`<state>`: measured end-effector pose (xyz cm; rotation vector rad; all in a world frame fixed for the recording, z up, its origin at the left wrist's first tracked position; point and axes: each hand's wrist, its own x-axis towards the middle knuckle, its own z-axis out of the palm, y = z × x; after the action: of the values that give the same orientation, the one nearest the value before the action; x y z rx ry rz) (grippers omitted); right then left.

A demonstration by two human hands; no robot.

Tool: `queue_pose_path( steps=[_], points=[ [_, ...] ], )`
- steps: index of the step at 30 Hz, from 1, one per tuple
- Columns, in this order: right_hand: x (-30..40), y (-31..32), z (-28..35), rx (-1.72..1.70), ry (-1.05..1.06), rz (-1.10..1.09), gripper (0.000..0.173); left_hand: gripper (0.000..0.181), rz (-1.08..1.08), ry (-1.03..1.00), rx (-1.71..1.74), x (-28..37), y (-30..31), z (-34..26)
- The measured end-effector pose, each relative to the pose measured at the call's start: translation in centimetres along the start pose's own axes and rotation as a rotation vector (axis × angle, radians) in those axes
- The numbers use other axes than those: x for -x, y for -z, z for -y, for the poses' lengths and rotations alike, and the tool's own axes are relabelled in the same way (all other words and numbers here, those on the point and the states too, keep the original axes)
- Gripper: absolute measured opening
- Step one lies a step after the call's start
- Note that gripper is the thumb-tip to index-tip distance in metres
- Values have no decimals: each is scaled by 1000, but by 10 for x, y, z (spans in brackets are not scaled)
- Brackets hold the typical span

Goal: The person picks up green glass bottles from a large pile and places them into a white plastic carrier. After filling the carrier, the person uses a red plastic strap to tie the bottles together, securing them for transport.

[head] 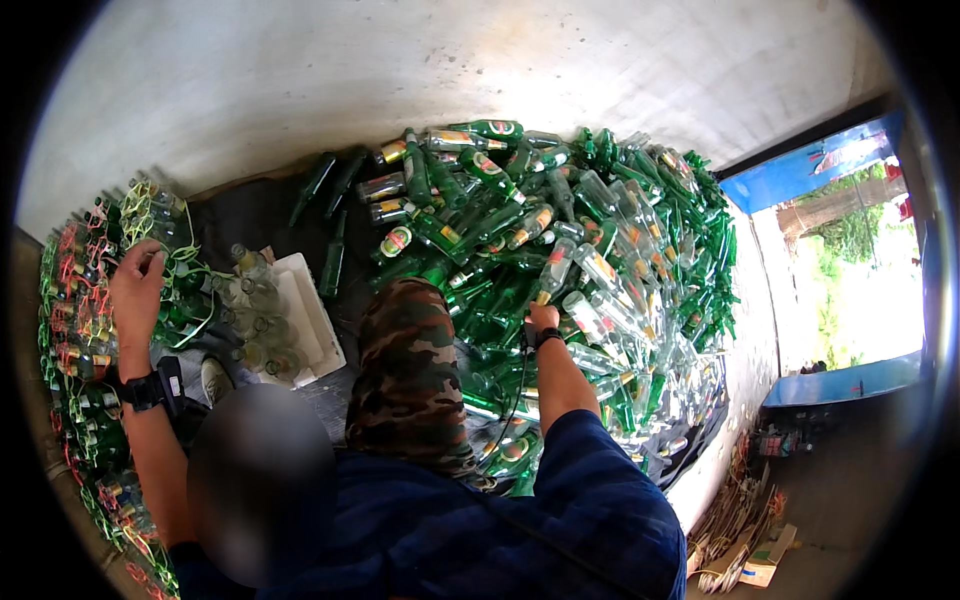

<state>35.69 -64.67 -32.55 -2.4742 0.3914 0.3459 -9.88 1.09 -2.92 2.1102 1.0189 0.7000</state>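
Observation:
My right hand [543, 318] grips the neck of a clear glass bottle [557, 264] with a red label, at the near side of a big heap of loose bottles [495, 225]. My left hand [138, 281] is raised at the left with its fingers loosely curled, and nothing shows in it. Beneath and beside that hand are green bottles bound with pale green twine [196, 324]. To its right, several clear bottles [262, 315] stand upright in a close group against a white foam box [304, 315].
Bottles tied with red and green twine [82, 300] line the left side. A few green bottles [334, 255] lie apart on the dark floor sheet [255, 214]. A pale wall [375, 67] rises behind the heap. At the lower right lie flattened cardboard [727, 555] and a bright opening.

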Motion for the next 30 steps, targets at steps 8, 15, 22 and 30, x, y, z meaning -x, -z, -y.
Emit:
queue_pose_path(
  steps=[8, 15, 22, 30],
  points=[
    [13, -13, 24, -594, -179, 258, 28, 22, -1, 3, -100, 4, -7, -8],
    [41, -8, 17, -842, -208, 341, 30, 22, -19, -106, -119, 1, -17, -1],
    [81, -26, -6, -1087, -293, 379, 24, 20, 8, -43, 4, 8, -15, -28],
    [110, -33, 2, -1298, -504, 347, 18, 19, -59, -212, -109, 14, -2, -24]
  ],
)
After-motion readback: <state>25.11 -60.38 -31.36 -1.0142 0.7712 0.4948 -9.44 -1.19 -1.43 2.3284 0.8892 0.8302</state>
